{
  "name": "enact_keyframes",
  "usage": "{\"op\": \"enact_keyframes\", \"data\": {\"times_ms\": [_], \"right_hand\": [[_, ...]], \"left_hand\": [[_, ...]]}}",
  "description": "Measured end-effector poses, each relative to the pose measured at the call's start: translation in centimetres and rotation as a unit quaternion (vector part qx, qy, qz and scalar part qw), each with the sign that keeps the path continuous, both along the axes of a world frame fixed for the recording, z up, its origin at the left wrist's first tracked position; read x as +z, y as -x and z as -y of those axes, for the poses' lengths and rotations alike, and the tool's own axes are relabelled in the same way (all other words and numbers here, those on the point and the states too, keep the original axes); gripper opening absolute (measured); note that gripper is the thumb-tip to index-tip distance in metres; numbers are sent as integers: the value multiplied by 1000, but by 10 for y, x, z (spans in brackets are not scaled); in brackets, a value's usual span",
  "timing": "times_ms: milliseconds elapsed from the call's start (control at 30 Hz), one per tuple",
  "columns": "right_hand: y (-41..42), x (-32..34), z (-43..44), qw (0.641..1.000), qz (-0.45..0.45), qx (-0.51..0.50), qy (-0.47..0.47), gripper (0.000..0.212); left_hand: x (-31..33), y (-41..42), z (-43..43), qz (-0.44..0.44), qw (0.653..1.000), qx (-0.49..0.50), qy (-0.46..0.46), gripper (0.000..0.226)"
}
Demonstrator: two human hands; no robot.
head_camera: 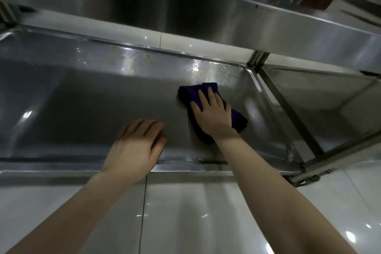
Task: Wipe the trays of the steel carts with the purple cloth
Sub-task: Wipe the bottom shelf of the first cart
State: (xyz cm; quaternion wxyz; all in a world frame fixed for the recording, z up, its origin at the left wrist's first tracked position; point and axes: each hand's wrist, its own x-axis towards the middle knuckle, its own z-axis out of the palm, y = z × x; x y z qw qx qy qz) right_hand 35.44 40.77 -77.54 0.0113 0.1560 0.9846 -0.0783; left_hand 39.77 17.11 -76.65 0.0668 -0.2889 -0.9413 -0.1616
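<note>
At lower centre-left the left hand (135, 146) hangs over the near rim of the lower tray (82, 93), fingers together and lightly curved. It is blurred, so contact cannot be told. Right of centre the right hand (210, 113) lies flat with fingers spread, pressing the purple cloth (188, 94) onto the tray floor. Yellowish residue (216, 70) streaks the far rim just above those fingertips, so a push up-frame looks due, and the right hand is nearer. A neighbouring cart's tray (329, 97) sits far right.
</note>
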Motion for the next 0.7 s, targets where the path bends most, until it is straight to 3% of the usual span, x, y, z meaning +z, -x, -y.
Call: {"op": "enact_keyframes", "data": {"times_ms": [267,533,700], "right_hand": [[-153,5,10,993,-22,108,-51,63],[-13,1,-39,1000,-19,-19,2,58],[-55,0,-28,1000,3,7,2,61]], "left_hand": [[1,-2,-2,-12,1000,-7,11,52],[-1,0,-5,-15,999,-11,47,53],[3,1,-23,-43,997,24,65,47]]}}
